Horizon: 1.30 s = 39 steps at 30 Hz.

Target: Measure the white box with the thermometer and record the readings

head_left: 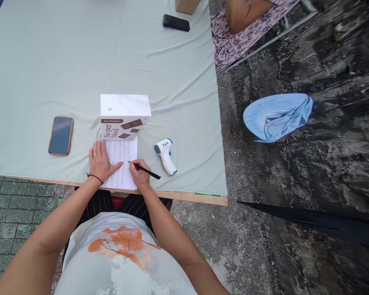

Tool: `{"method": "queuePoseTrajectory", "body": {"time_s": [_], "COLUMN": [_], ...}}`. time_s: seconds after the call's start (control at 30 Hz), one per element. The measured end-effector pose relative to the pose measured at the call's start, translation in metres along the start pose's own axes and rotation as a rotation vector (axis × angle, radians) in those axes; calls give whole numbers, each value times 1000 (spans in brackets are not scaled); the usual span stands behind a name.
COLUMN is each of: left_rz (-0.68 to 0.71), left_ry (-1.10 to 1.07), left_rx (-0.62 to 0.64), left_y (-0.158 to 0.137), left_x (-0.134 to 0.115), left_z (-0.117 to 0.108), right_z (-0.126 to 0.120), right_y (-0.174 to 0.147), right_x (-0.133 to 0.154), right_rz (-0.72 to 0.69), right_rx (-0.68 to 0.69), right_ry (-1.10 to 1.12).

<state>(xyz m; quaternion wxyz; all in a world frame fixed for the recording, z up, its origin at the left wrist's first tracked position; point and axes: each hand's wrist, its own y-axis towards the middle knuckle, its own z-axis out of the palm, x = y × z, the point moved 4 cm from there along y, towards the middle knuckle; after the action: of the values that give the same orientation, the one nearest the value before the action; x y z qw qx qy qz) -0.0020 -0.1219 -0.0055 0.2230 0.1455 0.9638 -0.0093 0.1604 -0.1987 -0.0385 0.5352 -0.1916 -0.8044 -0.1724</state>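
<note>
A printed sheet of paper [123,178] lies on the cloth-covered table at its near edge. Flat on the sheet's left side rests my left hand [101,160], fingers stretched out and thumb spread toward the middle. My right hand [140,176] grips a black pen [150,172], its tip at the paper's right part. Just behind the sheet stands a white box [125,105] lettered "NutriMotion" and "Su-per Meal"; the paper's far end meets its base. To the right of my right hand lies a white and blue infrared thermometer [165,156].
A phone [60,135] lies on the pale green tablecloth [64,53] at the left. Farther back are a black case [176,23] and a cardboard box [187,5]. A blue hat [278,116] hangs by the dark stone wall [332,164]. Part of another person [244,15] shows at the top right.
</note>
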Motion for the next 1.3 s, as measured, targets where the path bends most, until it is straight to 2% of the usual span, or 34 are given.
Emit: {"method": "queuePoseTrajectory", "body": {"time_s": [1.3], "left_rz": [9], "left_ry": [-1], "left_rx": [-26], "left_y": [0], "left_x": [1], "left_z": [1], "right_z": [-1], "right_y": [1], "right_x": [2], "right_rz": [-6], "right_rx": [-9], "right_ry": [-10]}}
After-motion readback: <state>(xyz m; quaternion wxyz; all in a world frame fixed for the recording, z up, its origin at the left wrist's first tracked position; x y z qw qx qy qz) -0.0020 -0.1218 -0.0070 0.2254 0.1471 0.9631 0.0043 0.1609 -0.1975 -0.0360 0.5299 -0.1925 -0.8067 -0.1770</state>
